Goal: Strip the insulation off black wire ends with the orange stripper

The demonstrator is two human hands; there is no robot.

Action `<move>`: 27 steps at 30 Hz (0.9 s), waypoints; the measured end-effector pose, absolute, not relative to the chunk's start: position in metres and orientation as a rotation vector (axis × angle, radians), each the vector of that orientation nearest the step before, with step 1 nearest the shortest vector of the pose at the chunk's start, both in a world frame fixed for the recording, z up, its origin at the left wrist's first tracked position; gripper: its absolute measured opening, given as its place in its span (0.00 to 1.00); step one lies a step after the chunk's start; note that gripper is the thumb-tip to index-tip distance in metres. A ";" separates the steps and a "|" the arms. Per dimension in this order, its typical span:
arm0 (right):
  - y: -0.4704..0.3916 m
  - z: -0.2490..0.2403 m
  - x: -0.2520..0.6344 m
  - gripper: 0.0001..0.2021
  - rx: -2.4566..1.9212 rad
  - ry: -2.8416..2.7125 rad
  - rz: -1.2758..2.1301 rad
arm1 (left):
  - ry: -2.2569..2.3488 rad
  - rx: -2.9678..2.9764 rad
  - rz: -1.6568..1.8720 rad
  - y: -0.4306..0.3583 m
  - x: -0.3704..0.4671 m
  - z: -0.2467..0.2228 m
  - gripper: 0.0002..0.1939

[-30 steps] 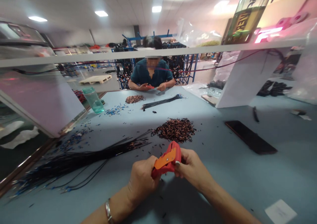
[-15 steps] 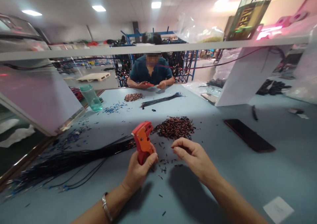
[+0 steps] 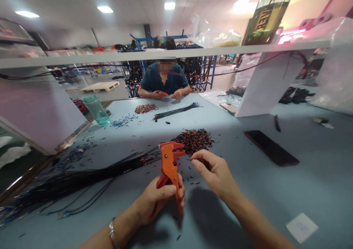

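My left hand (image 3: 165, 194) is closed round the handles of an orange and red wire stripper (image 3: 168, 162), its jaws up and facing right. Just right of the jaws, my right hand (image 3: 215, 170) pinches a short thin dark piece of wire (image 3: 189, 159); most of it is hidden by the fingertips. Behind both hands lies a heap of short black wire pieces with copper ends (image 3: 197, 139). To the left stretches a bundle of long black wires (image 3: 102, 175), with blue-tipped ends at the near left and bare copper ends close to the stripper.
Across the table a person (image 3: 164, 78) holds a red tool by a smaller wire bundle (image 3: 176, 111) and a copper-coloured heap (image 3: 146, 108). A dark phone (image 3: 271, 148) and a white paper square (image 3: 302, 227) lie right. A green bottle (image 3: 96, 110) stands left; a shelf (image 3: 176, 53) spans above.
The wire stripper has turned so its side faces me and its jaws point right, nearer my right hand. Its handles now show spread. My right hand keeps its pinch; the whole view has shifted slightly.
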State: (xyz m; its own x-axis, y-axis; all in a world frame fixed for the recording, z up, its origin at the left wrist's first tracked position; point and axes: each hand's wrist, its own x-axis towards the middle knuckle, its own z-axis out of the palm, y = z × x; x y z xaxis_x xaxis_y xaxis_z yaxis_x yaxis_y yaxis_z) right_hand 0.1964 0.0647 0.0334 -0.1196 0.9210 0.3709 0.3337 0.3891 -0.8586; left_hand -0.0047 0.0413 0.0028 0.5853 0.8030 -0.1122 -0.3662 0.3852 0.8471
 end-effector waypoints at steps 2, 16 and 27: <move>0.063 0.035 0.196 0.07 -1.050 -1.682 0.664 | 0.571 0.891 0.770 0.040 -0.003 0.003 0.21; 0.064 0.030 0.201 0.07 -0.974 -1.709 0.387 | 0.554 0.950 0.642 0.040 -0.005 -0.001 0.23; 0.062 0.033 0.199 0.07 -0.992 -1.747 0.256 | 0.554 0.932 0.647 0.040 -0.005 0.001 0.23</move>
State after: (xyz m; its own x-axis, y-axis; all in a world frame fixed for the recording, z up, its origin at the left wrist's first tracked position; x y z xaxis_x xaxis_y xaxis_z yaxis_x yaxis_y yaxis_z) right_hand 0.1988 0.0623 0.0335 -0.0941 0.7215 0.6860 0.4946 0.6319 -0.5967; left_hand -0.0046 0.0404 0.0008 0.6829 0.7140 -0.1542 -0.2629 0.4372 0.8601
